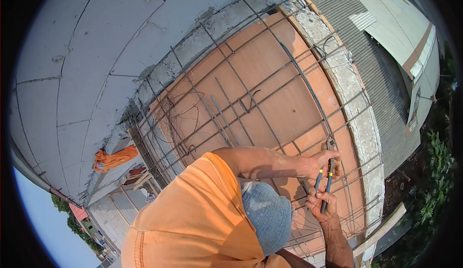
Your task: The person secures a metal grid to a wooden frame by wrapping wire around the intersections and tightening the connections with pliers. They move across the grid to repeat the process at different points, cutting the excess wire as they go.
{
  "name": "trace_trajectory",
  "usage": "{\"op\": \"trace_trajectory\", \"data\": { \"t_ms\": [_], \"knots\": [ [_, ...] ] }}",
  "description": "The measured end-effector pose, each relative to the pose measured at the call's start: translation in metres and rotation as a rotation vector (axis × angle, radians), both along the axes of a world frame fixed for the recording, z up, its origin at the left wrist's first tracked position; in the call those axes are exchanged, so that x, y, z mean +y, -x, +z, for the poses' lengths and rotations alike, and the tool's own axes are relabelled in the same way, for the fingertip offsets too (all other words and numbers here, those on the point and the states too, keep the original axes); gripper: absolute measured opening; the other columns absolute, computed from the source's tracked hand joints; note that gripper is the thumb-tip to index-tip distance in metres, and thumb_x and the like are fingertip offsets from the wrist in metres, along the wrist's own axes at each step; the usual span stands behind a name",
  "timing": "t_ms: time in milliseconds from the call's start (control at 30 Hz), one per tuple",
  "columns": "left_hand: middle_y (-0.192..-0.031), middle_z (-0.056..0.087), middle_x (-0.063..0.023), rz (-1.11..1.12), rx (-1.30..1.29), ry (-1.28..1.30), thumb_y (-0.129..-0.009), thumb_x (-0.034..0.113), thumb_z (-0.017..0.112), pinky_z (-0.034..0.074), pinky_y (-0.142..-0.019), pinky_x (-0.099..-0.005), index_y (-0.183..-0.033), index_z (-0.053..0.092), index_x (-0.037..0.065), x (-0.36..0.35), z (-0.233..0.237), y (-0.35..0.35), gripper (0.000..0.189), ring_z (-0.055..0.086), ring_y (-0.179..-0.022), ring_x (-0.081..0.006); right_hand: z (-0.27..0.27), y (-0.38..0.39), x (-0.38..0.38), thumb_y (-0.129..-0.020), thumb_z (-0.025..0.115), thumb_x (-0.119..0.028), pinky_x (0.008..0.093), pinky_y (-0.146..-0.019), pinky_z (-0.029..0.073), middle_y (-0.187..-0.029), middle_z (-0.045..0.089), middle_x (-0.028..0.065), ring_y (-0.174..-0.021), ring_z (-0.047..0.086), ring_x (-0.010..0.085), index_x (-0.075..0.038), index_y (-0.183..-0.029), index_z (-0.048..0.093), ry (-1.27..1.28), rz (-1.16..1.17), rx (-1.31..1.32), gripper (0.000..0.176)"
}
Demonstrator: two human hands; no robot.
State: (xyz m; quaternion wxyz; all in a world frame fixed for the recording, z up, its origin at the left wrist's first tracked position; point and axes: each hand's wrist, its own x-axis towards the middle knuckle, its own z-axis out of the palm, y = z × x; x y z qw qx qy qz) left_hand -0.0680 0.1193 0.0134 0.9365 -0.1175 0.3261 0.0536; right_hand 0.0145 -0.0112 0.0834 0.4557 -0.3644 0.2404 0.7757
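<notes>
A pair of pincers (330,172) with dark handles and yellow bands points its jaws up at the steel rods. My right hand (324,205) grips the handle ends. Close above it, my left hand (327,164) is curled around the upper part of the tool, below the jaws. The jaws touch or sit very near a crossing of the rebar grid (251,105); exact contact is too small to tell. Fingers partly hide the tool's middle. Orange-brown panels (299,109) lie beneath the rods.
Loose thin wire (176,118) is tangled at the left of the grid. A rough concrete edge (364,138) runs along the right, beyond it a corrugated roof (366,56). A pale block wall (96,51) rises at left, near an orange cloth (115,158). Orange clothing (193,220) and denim (267,215) fill the foreground.
</notes>
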Motion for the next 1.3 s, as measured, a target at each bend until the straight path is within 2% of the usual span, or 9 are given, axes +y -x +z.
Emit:
{"op": "trace_trajectory", "data": {
  "t_ms": [200,267,400,700,800,900,1033,1200,1300],
  "knots": [
    [-0.059,0.045,-0.0011,-0.082,0.141,-0.101,-0.094,0.036,0.063,0.042,-0.056,-0.0370,-0.089,0.046,0.012,-0.004,-0.006,0.000,0.030,0.047,-0.048,-0.0164,0.036,-0.001,0.021,-0.086,0.064,-0.014,0.0408,-0.070,0.058,-0.099,0.063,0.0238,-0.087,0.068,0.0322,0.013,-0.130,0.042,-0.044,0.545,-0.451,0.056],
    [-0.059,0.046,-0.0025,-0.059,0.238,-0.167,-0.095,0.031,0.060,0.039,-0.043,-0.0331,-0.081,0.046,0.009,-0.004,-0.005,-0.001,0.031,0.044,-0.044,-0.0156,0.040,-0.001,0.018,-0.088,0.070,-0.028,0.0368,-0.067,0.057,-0.100,0.062,0.0280,-0.088,0.068,0.0351,0.017,-0.136,0.030,-0.367,1.067,-1.246,0.077],
    [-0.058,0.043,-0.0010,-0.132,0.340,-0.292,-0.094,0.035,0.063,0.041,-0.047,-0.0362,-0.084,0.045,0.010,-0.005,-0.004,-0.003,0.032,0.045,-0.045,-0.0147,0.030,0.036,-0.006,-0.085,0.074,-0.029,0.0457,-0.091,0.047,-0.122,0.048,0.0401,-0.113,0.054,0.0460,0.020,-0.140,0.019,-0.296,1.490,-1.599,0.092],
    [-0.060,0.052,-0.0083,-0.141,0.568,-0.388,-0.085,0.049,0.068,0.043,-0.038,-0.0352,-0.088,0.051,0.006,-0.017,-0.022,-0.016,0.047,0.056,-0.048,-0.0197,-0.027,0.040,-0.028,-0.089,0.061,-0.009,0.0479,-0.077,0.047,-0.100,0.055,0.0237,-0.086,0.056,0.0412,0.012,-0.119,0.047,0.035,1.131,-1.504,0.039],
    [-0.070,0.058,-0.0110,-0.177,0.310,-0.288,-0.082,0.050,0.070,0.049,-0.047,-0.0363,-0.097,0.054,0.006,-0.001,-0.011,0.008,0.049,0.062,-0.059,-0.0221,-0.020,0.028,-0.032,-0.088,0.060,-0.007,0.0409,-0.061,0.047,-0.087,0.054,0.0138,-0.074,0.055,0.0281,0.004,-0.110,0.052,0.046,0.736,-1.162,0.026],
    [-0.077,0.061,-0.0088,-0.167,0.059,-0.190,-0.083,0.052,0.069,0.053,-0.063,-0.0395,-0.106,0.053,0.008,0.013,0.002,0.019,0.051,0.064,-0.066,-0.0231,0.002,0.017,-0.014,-0.089,0.059,-0.008,0.0307,-0.053,0.044,-0.082,0.053,0.0084,-0.072,0.054,0.0196,-0.003,-0.118,0.054,0.000,0.095,0.109,0.029],
    [-0.066,0.053,-0.0042,-0.089,-0.078,-0.121,-0.090,0.043,0.066,0.048,-0.054,-0.0382,-0.096,0.052,0.009,0.006,-0.005,0.008,0.037,0.056,-0.054,-0.0206,0.011,0.003,-0.010,-0.092,0.057,-0.009,0.0309,-0.054,0.045,-0.080,0.054,0.0066,-0.072,0.056,0.0196,0.000,-0.124,0.052,0.023,0.152,0.083,0.033],
    [-0.057,0.042,-0.0010,-0.140,0.150,-0.248,-0.093,0.038,0.064,0.040,-0.050,-0.0348,-0.091,0.047,0.007,0.007,0.004,0.008,0.035,0.044,-0.047,-0.0146,0.024,-0.027,0.012,-0.086,0.070,-0.039,0.0423,-0.084,0.054,-0.113,0.060,0.0204,-0.098,0.063,0.0274,0.011,-0.132,0.042,-0.169,1.052,-0.793,0.074],
    [-0.055,0.041,-0.0020,-0.077,0.243,-0.299,-0.093,0.033,0.063,0.039,-0.044,-0.0347,-0.089,0.047,0.005,-0.001,-0.006,-0.004,0.032,0.043,-0.044,-0.0159,0.043,-0.020,0.027,-0.081,0.075,-0.044,0.0415,-0.088,0.051,-0.118,0.057,0.0222,-0.102,0.061,0.0259,0.011,-0.139,0.035,-0.020,1.037,-1.063,0.090]
  ]
}}
